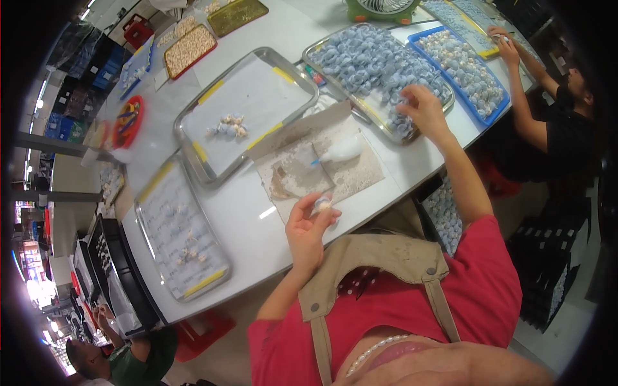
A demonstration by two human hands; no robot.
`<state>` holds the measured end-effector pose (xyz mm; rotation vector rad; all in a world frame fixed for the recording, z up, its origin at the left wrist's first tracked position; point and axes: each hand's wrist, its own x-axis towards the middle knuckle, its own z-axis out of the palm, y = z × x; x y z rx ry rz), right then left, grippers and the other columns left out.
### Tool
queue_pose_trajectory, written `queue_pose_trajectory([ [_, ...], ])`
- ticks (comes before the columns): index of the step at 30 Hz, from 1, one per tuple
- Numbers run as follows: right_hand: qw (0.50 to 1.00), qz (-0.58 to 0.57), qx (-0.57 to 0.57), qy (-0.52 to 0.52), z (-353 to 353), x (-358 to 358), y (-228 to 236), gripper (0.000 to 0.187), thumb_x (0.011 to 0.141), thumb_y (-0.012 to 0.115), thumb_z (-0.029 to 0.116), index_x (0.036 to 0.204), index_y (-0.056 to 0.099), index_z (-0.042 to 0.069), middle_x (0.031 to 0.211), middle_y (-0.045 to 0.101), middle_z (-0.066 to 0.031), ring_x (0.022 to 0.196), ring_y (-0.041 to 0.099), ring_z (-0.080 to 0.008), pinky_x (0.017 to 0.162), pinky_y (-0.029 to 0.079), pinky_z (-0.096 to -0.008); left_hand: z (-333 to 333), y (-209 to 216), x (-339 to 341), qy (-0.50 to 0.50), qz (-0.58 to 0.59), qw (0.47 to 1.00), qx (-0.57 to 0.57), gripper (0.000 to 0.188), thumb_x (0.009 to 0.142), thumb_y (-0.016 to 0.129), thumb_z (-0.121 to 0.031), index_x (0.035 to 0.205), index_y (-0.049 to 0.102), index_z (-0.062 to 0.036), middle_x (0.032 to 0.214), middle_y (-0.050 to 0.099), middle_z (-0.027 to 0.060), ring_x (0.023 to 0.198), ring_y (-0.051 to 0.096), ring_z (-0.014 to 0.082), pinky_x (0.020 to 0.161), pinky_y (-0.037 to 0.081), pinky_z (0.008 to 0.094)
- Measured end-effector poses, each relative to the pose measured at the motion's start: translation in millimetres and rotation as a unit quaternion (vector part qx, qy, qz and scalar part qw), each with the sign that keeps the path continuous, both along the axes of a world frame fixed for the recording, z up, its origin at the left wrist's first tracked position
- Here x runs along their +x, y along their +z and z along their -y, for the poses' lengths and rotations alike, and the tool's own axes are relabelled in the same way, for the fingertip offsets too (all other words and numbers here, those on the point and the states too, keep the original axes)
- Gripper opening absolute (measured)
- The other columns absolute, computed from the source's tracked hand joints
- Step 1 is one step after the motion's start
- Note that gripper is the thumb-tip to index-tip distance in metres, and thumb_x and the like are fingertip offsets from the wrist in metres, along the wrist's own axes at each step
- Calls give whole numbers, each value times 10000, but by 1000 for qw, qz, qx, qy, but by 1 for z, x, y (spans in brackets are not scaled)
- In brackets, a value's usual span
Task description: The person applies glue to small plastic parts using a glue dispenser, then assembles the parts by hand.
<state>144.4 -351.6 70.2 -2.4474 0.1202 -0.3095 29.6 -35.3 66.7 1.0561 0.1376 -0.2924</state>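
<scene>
Near the table's front edge my left hand pinches a small pale blue and white piece between thumb and fingertips. My right hand reaches over the right end of a metal tray heaped with blue-grey shell-like pieces. Its fingers are curled together at the heap; what they hold, if anything, is too small to make out. Between my hands, a white squeeze bottle with a blue tip lies on its side on a stained piece of cardboard.
A paper-lined metal tray holds a small cluster of pieces; another tray lies left. A blue tray of pieces stands right, near a person. Farther back are a red basket and a green fan. Another person sits lower left.
</scene>
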Motion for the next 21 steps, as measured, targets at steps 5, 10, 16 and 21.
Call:
queue_pose_trajectory([
  [5, 983, 93, 131, 84, -43, -22, 16, 279, 708, 691, 24, 973, 603, 34, 845, 588, -57, 715, 561, -133, 679, 467, -254, 1, 2, 5, 0, 21, 1000, 7, 401, 808, 589, 40, 1187, 458, 23, 1111, 545, 121, 899, 596, 179, 769, 469, 259],
  [10, 936, 54, 196, 288, -118, -77, 34, 289, 653, 744, 10, 905, 603, 27, 844, 587, -51, 726, 570, -133, 637, 458, -241, 3, 1, 10, -29, 31, 999, -23, 414, 814, 598, 9, 1199, 448, 28, 1109, 542, 132, 926, 581, 179, 800, 472, 268],
  [16, 934, 81, 176, 300, -146, -93, 32, 248, 670, 726, 13, 894, 624, 42, 883, 604, -81, 759, 604, -196, 654, 494, -276, 4, 5, 4, -59, 68, 996, -20, 410, 839, 547, 42, 1228, 416, 38, 1126, 518, 110, 990, 557, 170, 847, 461, 273],
  [21, 937, 92, 175, 290, -148, -97, 26, 224, 677, 716, 7, 882, 632, 39, 888, 621, -87, 755, 629, -200, 638, 512, -271, 5, 10, 2, -31, 43, 998, -20, 384, 854, 526, 49, 1226, 430, 39, 1095, 534, 96, 958, 560, 151, 843, 459, 264],
])
